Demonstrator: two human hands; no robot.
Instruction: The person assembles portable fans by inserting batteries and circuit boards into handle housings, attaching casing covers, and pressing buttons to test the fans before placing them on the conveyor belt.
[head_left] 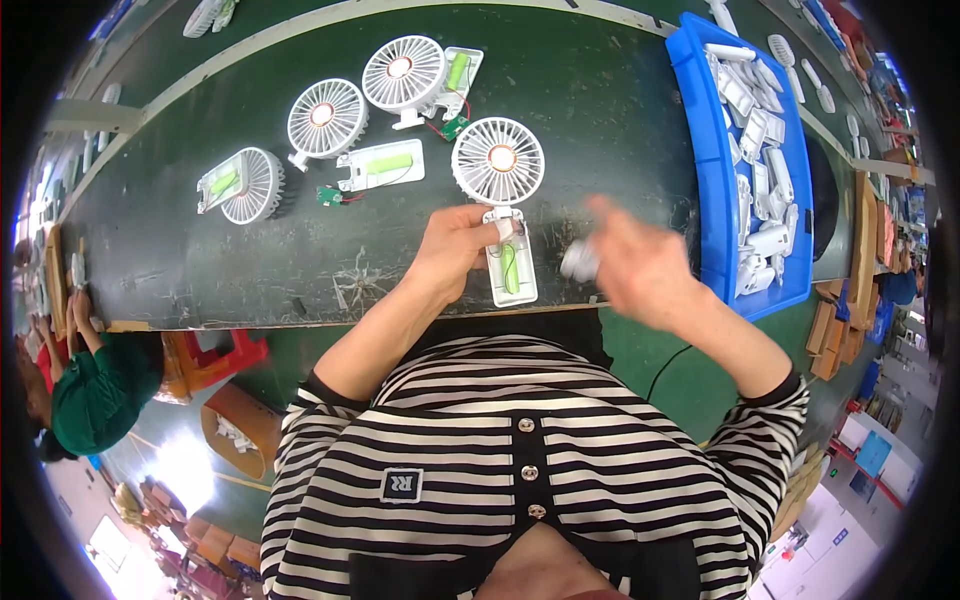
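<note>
My left hand (452, 247) grips a white handheld fan (498, 161) near the neck of its handle. The fan lies on the dark table, its round grille away from me. Its handle shell (513, 283) is uncovered, showing a light green battery (511, 268) and thin wires. A white wrap covers one fingertip of this hand, which presses at the top of the shell. To the right of the fan, my right hand (643, 262) is smeared by motion. At its fingers is a blurred white piece (579, 261), which seems to move with the hand; its kind cannot be made out.
Further fans (327, 117) lie at the back left, several with batteries and green circuit boards (330, 196) exposed. A blue bin (712, 190) of white plastic handle pieces (765, 190) stands at the right. Another person (105, 395) works at far left, near a cardboard box (240, 430).
</note>
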